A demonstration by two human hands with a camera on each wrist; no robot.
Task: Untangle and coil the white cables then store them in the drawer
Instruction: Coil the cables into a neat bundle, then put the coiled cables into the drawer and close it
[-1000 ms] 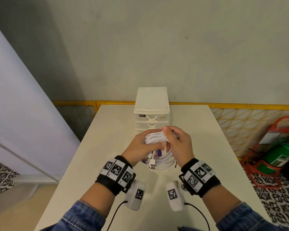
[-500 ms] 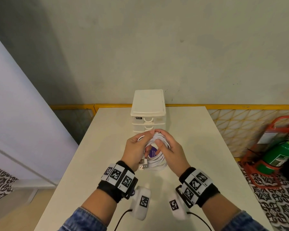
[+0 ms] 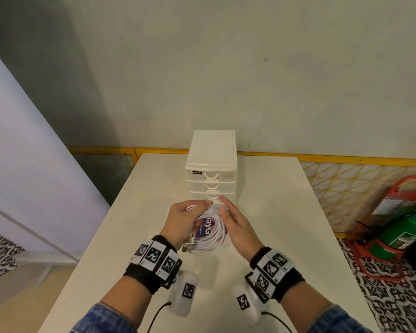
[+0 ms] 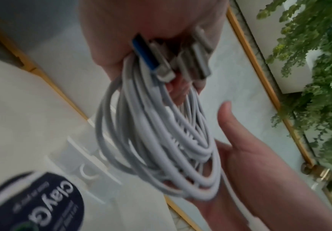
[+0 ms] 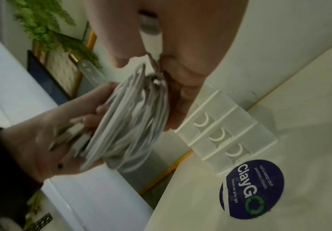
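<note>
Nearest you, both wrists wear black bands with square-patterned markers, and white camera pods hang under them above the pale counter (image 3: 286, 212). Just ahead, your left hand (image 3: 181, 223) has its grip curled round the white cables (image 3: 213, 234), a bundle wound into a loose coil held up off the counter; the thumb and fingers pinch the top of the loops, and the metal plugs (image 4: 181, 62) bunch together near the heel of that palm, one of them with a blue insert. Your right hand (image 3: 238, 228) lies against the far side of the coil with its grip spread, fingers nearly straight and the palm cupping the loops rather than closing on them. Through the middle of the coil you can see a round dark sticker (image 5: 253, 189) stuck to the counter below. Just beyond your fingertips stands the white drawer unit (image 3: 211, 164), its stacked drawers all pushed in, each with a curved handle. Farther right, on the patterned floor, a green extinguisher (image 3: 404, 234) sits in a red stand.
</note>
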